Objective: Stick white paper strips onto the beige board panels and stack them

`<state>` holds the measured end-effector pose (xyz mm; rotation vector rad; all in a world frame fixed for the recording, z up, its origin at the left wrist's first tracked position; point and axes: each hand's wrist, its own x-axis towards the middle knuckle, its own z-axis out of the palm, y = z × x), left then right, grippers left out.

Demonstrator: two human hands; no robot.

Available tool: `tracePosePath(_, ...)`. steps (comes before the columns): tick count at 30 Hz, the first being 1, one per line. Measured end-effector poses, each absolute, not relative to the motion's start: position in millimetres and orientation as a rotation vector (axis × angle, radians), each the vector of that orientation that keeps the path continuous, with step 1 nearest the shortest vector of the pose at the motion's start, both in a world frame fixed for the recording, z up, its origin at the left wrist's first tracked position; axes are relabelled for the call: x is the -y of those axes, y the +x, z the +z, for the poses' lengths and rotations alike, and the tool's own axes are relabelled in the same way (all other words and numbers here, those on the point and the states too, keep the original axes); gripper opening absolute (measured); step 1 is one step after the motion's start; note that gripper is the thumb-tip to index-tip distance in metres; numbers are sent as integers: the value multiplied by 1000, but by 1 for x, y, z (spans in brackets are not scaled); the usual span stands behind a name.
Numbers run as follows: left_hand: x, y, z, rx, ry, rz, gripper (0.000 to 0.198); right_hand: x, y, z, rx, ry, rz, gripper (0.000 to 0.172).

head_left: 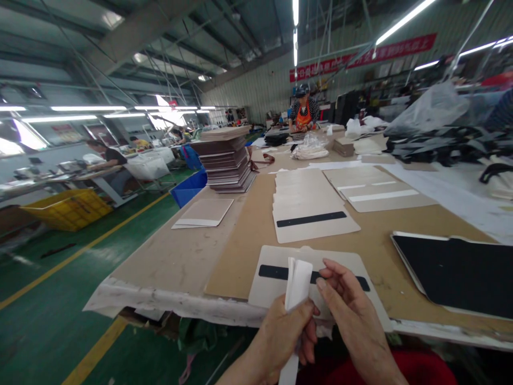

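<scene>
My left hand (282, 334) is closed around a small bundle of white paper strips (297, 283) that stands upright above the table's front edge. My right hand (350, 315) sits beside it, thumb and fingertips pinching the top edge of the strips. Just behind the hands lies a beige card (272, 278) with a black band (270, 272) across it. Further back is a spread stack of similar beige cards (308, 206), the top one with a black band.
A black sheet (457, 272) lies at the right. More cards (377, 190), a tall stack of boards (226, 160) and a loose card (204, 212) sit further back. A person in an orange apron (303, 113) works at the far end. A yellow crate (68, 208) and a blue bin (188, 190) stand on the green floor left.
</scene>
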<state>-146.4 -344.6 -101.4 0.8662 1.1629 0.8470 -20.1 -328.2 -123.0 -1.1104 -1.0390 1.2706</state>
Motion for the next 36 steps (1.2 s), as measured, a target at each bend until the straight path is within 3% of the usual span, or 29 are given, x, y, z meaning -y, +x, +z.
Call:
tracePosePath(7,345,-146,-103,-1150,859,889,44,332,-15,-111,1126,-1077,1306,42)
tracePosePath(11,346,-144,-105,-1115,848,906,45,336,-19,-105,1088,-1021,1255,30)
tracePosePath(17,349,-146,-107,-1181,946,758,60,346,-37,-113,1012,-842,1714,31)
tracePosePath(22,355,-178,-107,-1128,1063,598,46,336,-9,-109,727,-866,1556,23)
tracePosePath(27,361,-220,-69,-1222,1490,300,22,308,61,-68,556,-843,1385,17)
tracePosePath(33,333,-240,-44,-1598,2206,227,9,272,75,-39,986,-1224,1436,29)
tracePosePath(36,306,-237,-58,-1706,2452,167,17,250,41,-39,1359,-1335,1521,30)
